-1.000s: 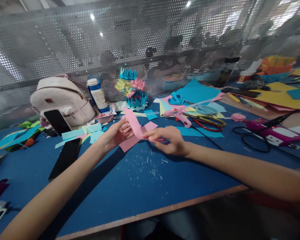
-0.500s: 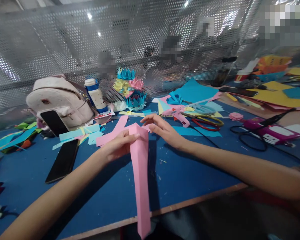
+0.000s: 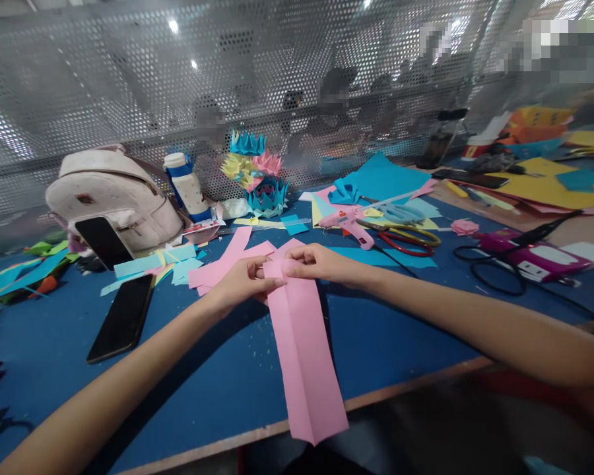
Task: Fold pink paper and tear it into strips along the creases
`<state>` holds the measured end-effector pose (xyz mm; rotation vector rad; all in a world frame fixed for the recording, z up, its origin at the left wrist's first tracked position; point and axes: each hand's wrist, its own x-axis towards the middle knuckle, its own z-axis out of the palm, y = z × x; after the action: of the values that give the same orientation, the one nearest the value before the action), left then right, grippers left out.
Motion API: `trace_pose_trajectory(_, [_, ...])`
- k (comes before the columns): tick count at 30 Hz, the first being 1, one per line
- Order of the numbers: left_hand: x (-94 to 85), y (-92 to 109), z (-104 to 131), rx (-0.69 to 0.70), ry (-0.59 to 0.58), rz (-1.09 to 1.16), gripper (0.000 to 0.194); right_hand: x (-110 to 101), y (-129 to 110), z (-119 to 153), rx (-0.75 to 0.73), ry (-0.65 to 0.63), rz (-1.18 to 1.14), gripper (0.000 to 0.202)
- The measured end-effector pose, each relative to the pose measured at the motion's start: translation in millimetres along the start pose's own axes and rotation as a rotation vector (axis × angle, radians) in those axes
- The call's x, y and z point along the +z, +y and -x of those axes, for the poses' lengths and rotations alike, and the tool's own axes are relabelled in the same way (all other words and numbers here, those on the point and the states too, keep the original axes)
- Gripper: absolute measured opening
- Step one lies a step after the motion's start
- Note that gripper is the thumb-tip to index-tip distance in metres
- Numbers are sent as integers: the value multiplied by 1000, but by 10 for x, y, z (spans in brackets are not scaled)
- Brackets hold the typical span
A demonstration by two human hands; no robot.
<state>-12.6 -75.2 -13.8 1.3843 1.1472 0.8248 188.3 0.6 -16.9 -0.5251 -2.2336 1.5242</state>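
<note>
A long pink paper strip [image 3: 304, 356], creased down its middle, hangs toward me with its lower end past the table's front edge. My left hand [image 3: 245, 280] pinches its top left corner between thumb and fingers. At the top right, my right hand [image 3: 319, 262] grips the same strip, thumb on the near face and fingers behind. More pink strips [image 3: 228, 264] lie on the table just beyond my hands. A pink glue gun [image 3: 349, 224] rests to the right of them, by scissors with red handles [image 3: 408, 243].
Two phones, one flat [image 3: 121, 320] and one propped against a pale backpack [image 3: 111, 191], are on the left. A bottle [image 3: 188, 188] and folded paper flowers [image 3: 267, 194] stand at the back. Purple device [image 3: 534, 257] and black cable lie right, on the blue table [image 3: 202, 396].
My right hand has come in from beside the strip and taken hold of its top. The strip, folded narrow before, has opened out wider, its lower end swinging right.
</note>
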Motion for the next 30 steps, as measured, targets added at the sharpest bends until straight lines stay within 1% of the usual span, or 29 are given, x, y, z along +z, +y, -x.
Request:
trace_pose_trajectory(6, [12,15,10,12,6,34,37,7,33,1,5,22,2,43])
trace_pose_trajectory(9, [18,42,15,25,3,10,34,11,34,-5,-1,-8,-15,41])
trace_pose_trajectory(12, [32,64,23,65,-32,-57,32,11,15,-6,-27,-39,36,36])
trace_pose_trajectory(15, [45,63,33,92,-42,-128,32,6,-7,-2,-67,-69,86,34])
trace_pose_trajectory(18, [46,45,43,112,-59,-130,27,2,-29,7,-82,-80,102,34])
trace_pose_trajectory(20, [39,27,43,150,-67,-116,27,3,-45,16,-77,-69,115,33])
trace_pose_trajectory(25, [22,15,38,222,-72,-153,29,20,-84,38,-68,-49,150,31])
trace_pose_trajectory(30, [41,77,65,278,-32,-235,26,25,-95,34,-68,-55,123,29])
